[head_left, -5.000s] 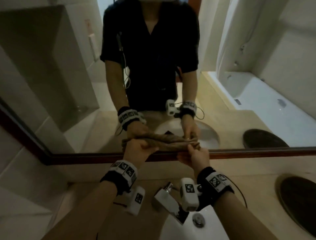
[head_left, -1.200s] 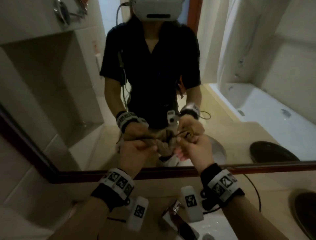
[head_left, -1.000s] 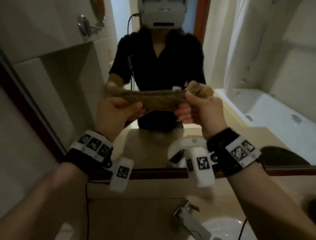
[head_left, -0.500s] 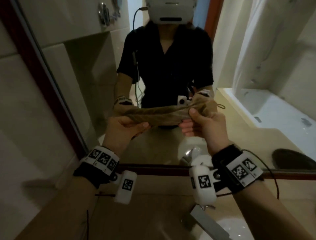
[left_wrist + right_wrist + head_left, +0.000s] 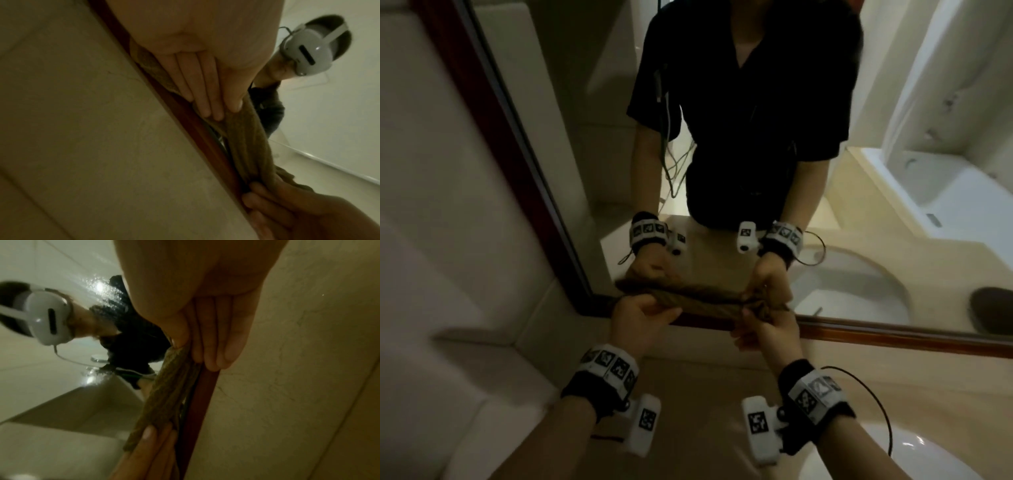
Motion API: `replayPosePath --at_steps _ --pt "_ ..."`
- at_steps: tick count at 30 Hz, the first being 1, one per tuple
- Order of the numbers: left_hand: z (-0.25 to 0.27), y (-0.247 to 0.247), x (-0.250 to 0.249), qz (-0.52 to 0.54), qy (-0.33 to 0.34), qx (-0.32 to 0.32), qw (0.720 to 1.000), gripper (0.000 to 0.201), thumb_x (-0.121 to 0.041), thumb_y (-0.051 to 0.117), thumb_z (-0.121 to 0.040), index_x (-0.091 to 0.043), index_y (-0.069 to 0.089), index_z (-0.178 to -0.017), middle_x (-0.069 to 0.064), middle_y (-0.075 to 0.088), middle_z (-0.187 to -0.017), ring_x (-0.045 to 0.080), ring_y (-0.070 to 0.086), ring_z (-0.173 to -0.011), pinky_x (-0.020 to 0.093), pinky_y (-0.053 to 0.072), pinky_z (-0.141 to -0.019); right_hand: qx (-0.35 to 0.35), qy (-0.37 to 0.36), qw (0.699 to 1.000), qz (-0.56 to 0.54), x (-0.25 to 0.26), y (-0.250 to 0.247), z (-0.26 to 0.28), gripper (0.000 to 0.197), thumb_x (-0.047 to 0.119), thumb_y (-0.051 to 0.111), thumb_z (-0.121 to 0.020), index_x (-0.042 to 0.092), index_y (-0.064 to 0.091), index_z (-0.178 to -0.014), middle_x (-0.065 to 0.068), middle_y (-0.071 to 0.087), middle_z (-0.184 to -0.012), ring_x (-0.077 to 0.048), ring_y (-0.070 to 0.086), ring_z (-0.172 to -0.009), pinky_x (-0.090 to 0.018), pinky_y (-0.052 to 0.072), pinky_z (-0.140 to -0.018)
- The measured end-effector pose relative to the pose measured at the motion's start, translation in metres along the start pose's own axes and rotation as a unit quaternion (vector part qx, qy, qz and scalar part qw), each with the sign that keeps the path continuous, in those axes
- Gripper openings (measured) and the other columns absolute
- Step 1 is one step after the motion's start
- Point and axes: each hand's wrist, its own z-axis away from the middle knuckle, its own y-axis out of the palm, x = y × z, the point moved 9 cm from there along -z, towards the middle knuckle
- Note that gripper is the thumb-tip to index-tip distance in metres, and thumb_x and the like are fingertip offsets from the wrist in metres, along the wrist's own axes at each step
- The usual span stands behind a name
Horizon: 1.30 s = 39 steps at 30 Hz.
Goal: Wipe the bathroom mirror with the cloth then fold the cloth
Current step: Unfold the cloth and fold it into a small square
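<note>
— Hands moved? The left hand [image 5: 642, 317] and right hand [image 5: 765, 329] each pinch an end of the cloth [image 5: 709, 303], now down at the mirror [image 5: 599, 164]'s bottom edge, from higher half a second ago.
— So the downward wiping stroke looks finished; folding isn't.

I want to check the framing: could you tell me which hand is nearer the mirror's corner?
Left. The left hand grips the cloth just beside the mirror frame corner; the right hand grips the far end.
</note>
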Motion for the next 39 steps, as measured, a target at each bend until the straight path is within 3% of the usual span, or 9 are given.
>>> replayPosePath --at_steps 6,11,14,19,22,25,28,33,39 --pt "0.082 0.019 0.035 0.118 -0.093 0.031 0.988 0.021 -0.033 0.075 -0.077 -0.016 0.070 -0.089 -0.002 0.069 -0.086 0.018 0.065 -0.084 0.024 0.048 -0.071 0.034 0.073 0.997 -0.015 -0.057 0.004 0.050 0.022 0.009 0.058 -0.094 -0.010 0.066 -0.089 -0.031 0.068 -0.081 -0.029 0.064 -0.056 -0.033 0.054 -0.052" --pt "0.161 0.045 0.119 0.349 -0.325 -0.008 0.879 0.041 -0.035 0.071 -0.078 -0.007 0.070 -0.107 0.015 0.072 -0.104 0.035 0.065 -0.100 0.047 0.050 -0.092 0.073 0.223 0.971 0.055 -0.132 0.002 0.128 0.028 0.021 0.061 -0.093 -0.005 0.070 -0.086 -0.022 0.069 -0.072 -0.025 0.063 -0.052 -0.028 0.053 -0.051" --pt "0.197 0.043 0.146 0.368 -0.356 -0.031 0.858 0.041 -0.035 0.068 -0.081 -0.006 0.068 -0.110 0.017 0.069 -0.109 0.034 0.062 -0.105 0.048 0.047 -0.098 0.070 0.157 0.952 0.254 -0.151 -0.014 0.152 0.032 0.040 0.067 -0.085 0.015 0.064 -0.065 -0.005 0.067 -0.061 -0.019 0.064 -0.056 -0.033 0.054 -0.060" --pt "0.241 0.046 0.117 0.278 -0.244 0.050 0.928 0.007 -0.022 0.076 -0.072 -0.018 0.079 -0.077 0.019 0.072 -0.098 0.034 0.067 -0.095 0.047 0.051 -0.092 0.039 0.059 0.966 0.249 -0.133 -0.021 0.186 0.027 0.042 0.069 -0.083 0.019 0.058 -0.075 -0.002 0.065 -0.076 -0.016 0.061 -0.066 -0.032 0.056 -0.061" --pt "0.263 0.056 0.075 0.059 -0.028 0.147 0.987 0.027 -0.047 0.070 -0.054 -0.050 0.073 -0.081 -0.005 0.066 -0.111 -0.003 0.061 -0.107 0.020 0.049 -0.092 0.123 0.081 0.983 0.110 -0.126 0.011 0.213 0.029 0.042 0.070 -0.083 0.014 0.064 -0.089 -0.006 0.070 -0.087 -0.017 0.065 -0.068 -0.028 0.054 -0.058" --pt "0.288 0.073 0.059 -0.192 0.159 0.192 0.949 0.056 -0.055 0.060 -0.073 -0.049 0.052 -0.128 -0.021 0.037 -0.142 -0.006 0.028 -0.133 0.024 0.028 -0.112 0.119 0.092 0.983 0.101 -0.134 0.022 0.225 0.028 0.038 0.072 -0.083 0.015 0.058 -0.090 -0.003 0.067 -0.091 -0.015 0.065 -0.079 -0.024 0.053 -0.066" --pt "0.298 0.066 0.062 -0.275 0.205 0.141 0.929 0.046 -0.057 0.057 -0.076 -0.051 0.054 -0.122 -0.021 0.048 -0.138 0.002 0.045 -0.122 0.035 0.044 -0.094 0.089 0.076 0.990 0.083 -0.141 0.014 0.227 0.014 0.027 0.068 -0.087 0.015 0.060 -0.086 -0.006 0.069 -0.090 -0.020 0.066 -0.084 -0.033 0.057 -0.078" --pt "0.300 0.040 0.088 0.137 -0.128 0.121 0.975 0.016 -0.033 0.063 -0.090 -0.021 0.070 -0.098 0.000 0.074 -0.098 0.017 0.068 -0.095 0.028 0.052 -0.077 0.091 0.027 0.992 0.084 -0.144 0.006 0.240 0.012 0.030 0.061 -0.092 0.022 0.068 -0.086 0.000 0.071 -0.087 -0.019 0.067 -0.085 -0.043 0.055 -0.085" --pt "0.307 0.024 0.084 0.278 -0.215 0.048 0.935 0.022 -0.018 0.053 -0.096 -0.004 0.069 -0.102 0.014 0.072 -0.102 0.027 0.067 -0.098 0.036 0.054 -0.086 0.102 -0.032 0.986 0.132 -0.135 0.003 0.264 0.031 0.030 0.055 -0.096 0.010 0.065 -0.075 0.000 0.058 -0.066 -0.013 0.052 -0.064 -0.033 0.040 -0.062"
